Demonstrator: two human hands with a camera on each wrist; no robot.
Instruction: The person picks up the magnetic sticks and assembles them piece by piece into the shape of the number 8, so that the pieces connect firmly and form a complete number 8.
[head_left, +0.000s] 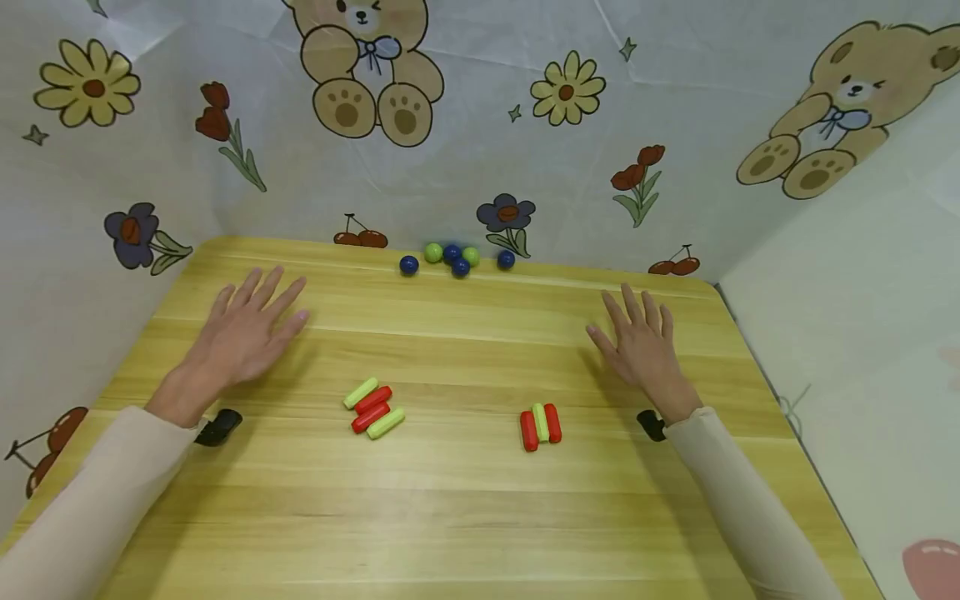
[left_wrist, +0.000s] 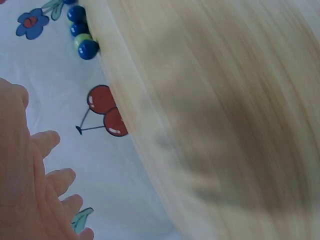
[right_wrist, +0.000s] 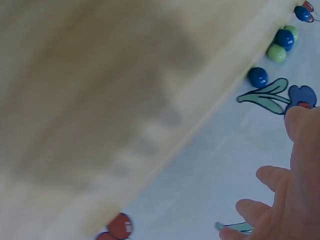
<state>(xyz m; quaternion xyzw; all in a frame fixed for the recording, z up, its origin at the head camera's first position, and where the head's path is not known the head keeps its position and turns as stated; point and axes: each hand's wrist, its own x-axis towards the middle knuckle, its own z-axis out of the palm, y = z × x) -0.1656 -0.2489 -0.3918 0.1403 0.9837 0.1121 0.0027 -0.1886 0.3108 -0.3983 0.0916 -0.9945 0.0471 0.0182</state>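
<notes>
My left hand [head_left: 243, 333] hovers over the left part of the wooden table [head_left: 450, 508], fingers spread and straight, holding nothing. On the right side my right hand [head_left: 641, 350] is spread the same way with nothing in it. Between them, nearer the left hand, a red cylinder [head_left: 372, 400] lies in a slanted row with another red one and two light-green cylinders [head_left: 386, 423]. Closer to the right hand, a light-green cylinder [head_left: 540, 423] sits between two red cylinders [head_left: 553, 423], all roughly upright in the head view.
Along the table's back edge lie several dark-blue balls [head_left: 408, 265] and two light-green balls [head_left: 433, 252]. Behind them hangs a white cloth [head_left: 465, 167] printed with bears, flowers and cherries. Dark wrist cameras [head_left: 219, 427] show below both hands.
</notes>
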